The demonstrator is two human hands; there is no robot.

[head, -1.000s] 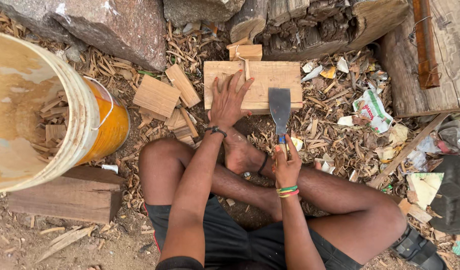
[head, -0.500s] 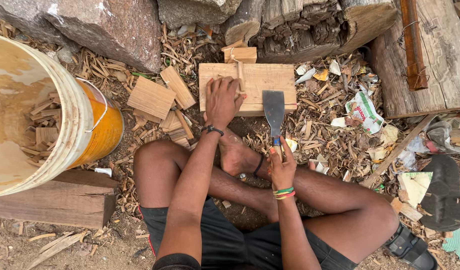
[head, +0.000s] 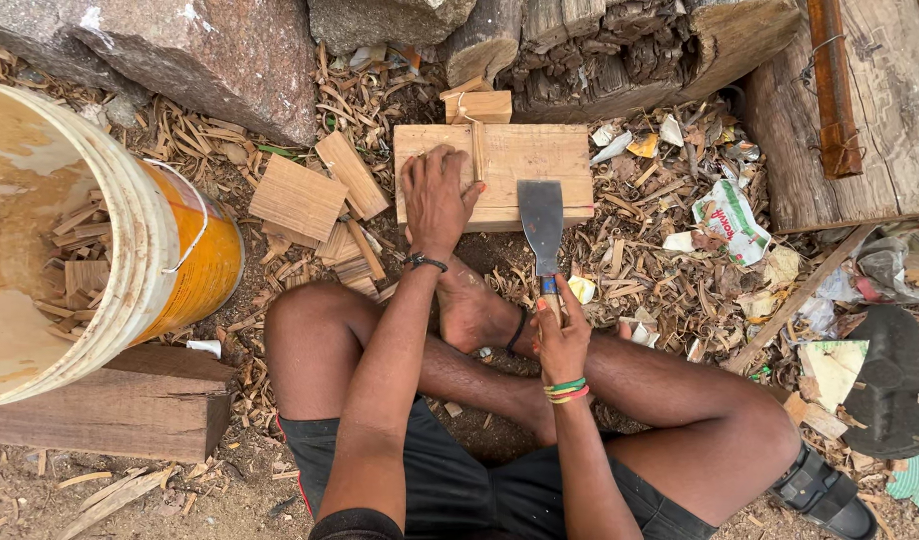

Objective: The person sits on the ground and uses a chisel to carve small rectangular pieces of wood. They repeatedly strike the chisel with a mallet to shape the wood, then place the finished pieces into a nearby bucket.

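I sit cross-legged on the ground. My left hand (head: 438,200) rests flat on the left part of a pale wooden board (head: 525,155) that lies in front of me, its thumb beside a thin wooden stick (head: 477,150) lying on the board. My right hand (head: 560,335) grips the handle of a broad flat metal blade (head: 541,222), which points away from me with its wide end over the board's near edge. A small wooden block (head: 480,105) sits just beyond the board.
A big yellow bucket (head: 190,260) holding wood pieces lies tilted at left, with a wooden block (head: 120,410) below it. Flat wood pieces (head: 300,195) lie left of the board. Rocks (head: 200,50), logs (head: 620,50), shavings and litter (head: 725,215) surround me.
My left hand has settled onto the board's left part. The blade has stayed over the near edge in my right hand. The view has shifted slightly.
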